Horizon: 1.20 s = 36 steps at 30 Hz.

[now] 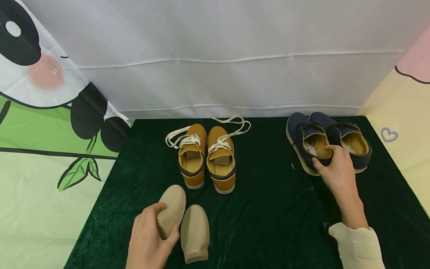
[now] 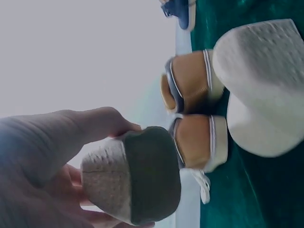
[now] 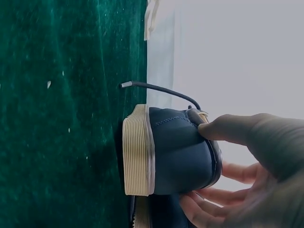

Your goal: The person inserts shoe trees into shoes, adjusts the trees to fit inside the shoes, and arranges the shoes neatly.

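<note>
Left hand grips a beige, rounded shoe-shaped insert, thumb and fingers on opposite sides, at the near side of the mustard-brown lace-up shoes with white laces. Second beige insert also near side of those, on dark green velvety cloth. Right hand holds the heel of a navy lace-up shoe, well right of the mustard-brown pair; pale insole marking, unreadable. Other navy shoe just beside it.
</note>
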Tool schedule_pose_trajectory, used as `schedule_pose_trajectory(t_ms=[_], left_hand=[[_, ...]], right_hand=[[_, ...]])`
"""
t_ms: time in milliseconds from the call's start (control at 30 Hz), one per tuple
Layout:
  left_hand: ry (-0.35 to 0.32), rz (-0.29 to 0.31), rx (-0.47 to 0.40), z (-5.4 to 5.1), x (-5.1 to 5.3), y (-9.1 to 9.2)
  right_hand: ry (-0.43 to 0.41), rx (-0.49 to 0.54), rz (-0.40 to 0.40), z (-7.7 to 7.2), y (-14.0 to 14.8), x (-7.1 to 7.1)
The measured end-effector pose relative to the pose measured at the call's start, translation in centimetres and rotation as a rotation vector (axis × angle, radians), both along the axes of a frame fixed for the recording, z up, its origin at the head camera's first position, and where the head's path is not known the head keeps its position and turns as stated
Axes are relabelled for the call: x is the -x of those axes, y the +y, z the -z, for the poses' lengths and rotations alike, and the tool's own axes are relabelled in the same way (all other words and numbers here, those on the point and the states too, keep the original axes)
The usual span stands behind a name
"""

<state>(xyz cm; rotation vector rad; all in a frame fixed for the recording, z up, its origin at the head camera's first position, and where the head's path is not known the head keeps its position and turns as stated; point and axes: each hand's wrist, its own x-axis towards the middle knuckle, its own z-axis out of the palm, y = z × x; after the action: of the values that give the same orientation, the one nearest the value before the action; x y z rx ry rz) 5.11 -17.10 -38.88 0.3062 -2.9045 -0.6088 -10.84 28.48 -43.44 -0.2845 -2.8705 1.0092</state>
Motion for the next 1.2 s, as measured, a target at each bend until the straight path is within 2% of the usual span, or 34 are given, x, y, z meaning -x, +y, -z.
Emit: schedule_pose_trajectory(t_ms=[167,267,500,800,1000,1200], left_hand=[[0.214,0.173,0.01,-0.1,0.9,1.3],[0.279,0.265,0.006,-0.3,1.6,2.1],[0.32,0.468,0.002,-0.8,3.6,4.4],[0.307,0.716,-0.006,-1.6,5.7,6.9],[0.324,0.841,0.042,-2.4,7.8,8.1],[0.35,0.931,0.099,-3.4,10.4,9.5]], right_hand=[[0.001,0.006,0.005,0.0,-0.7,-0.1],[-0.008,0.006,0.009,0.0,-0.9,-0.2],[-0.021,0.005,0.001,0.0,-0.9,-0.3],[-0.071,0.03,-0.057,-0.5,0.0,-0.4],[-0.03,0.07,-0.079,-0.4,0.7,-0.3],[0.036,0.079,-0.061,-0.3,0.9,0.1]])
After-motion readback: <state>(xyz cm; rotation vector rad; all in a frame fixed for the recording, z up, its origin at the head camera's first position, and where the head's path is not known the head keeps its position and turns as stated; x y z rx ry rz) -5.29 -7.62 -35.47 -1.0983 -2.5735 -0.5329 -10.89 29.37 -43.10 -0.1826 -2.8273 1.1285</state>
